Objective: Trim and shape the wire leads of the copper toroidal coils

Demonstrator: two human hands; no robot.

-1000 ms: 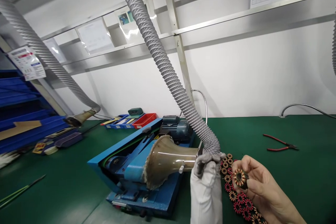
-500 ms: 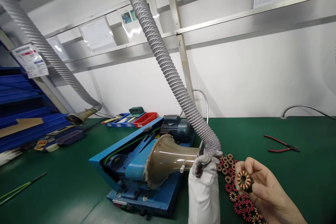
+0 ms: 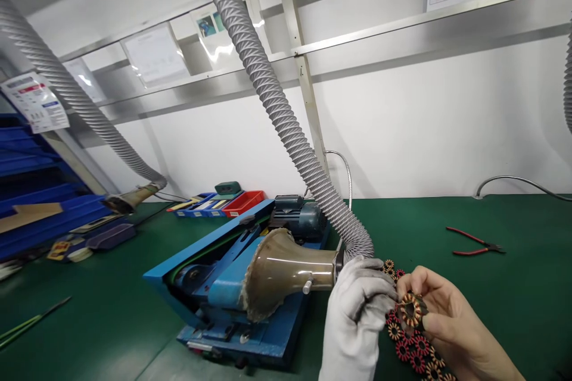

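My right hand [image 3: 451, 315], bare, pinches a small motor stator [image 3: 411, 311] with copper-coloured windings and an open centre. My left hand [image 3: 355, 315] wears a white glove, grey at the fingers. Its fingers are curled together right beside the stator, and what they grip, if anything, is hidden. Under and behind both hands lie several more stators [image 3: 403, 350] in rows, some with red windings and some copper-coloured. Left of the glove stands a blue belt machine [image 3: 236, 286] with a brown, funnel-shaped suction hood [image 3: 286, 271] over its front.
A grey ribbed hose [image 3: 286, 113] comes down to the hood. Red-handled pliers [image 3: 476, 244] lie on the green table [image 3: 513, 292] at the right. Blue and red trays [image 3: 243, 203] stand behind the machine. Green-handled tweezers [image 3: 31, 321] lie at far left.
My gloved left hand has moved right from beside the hood's neck to the stator. My right hand still holds the stator, now turned slightly. The whole view has shifted a little.
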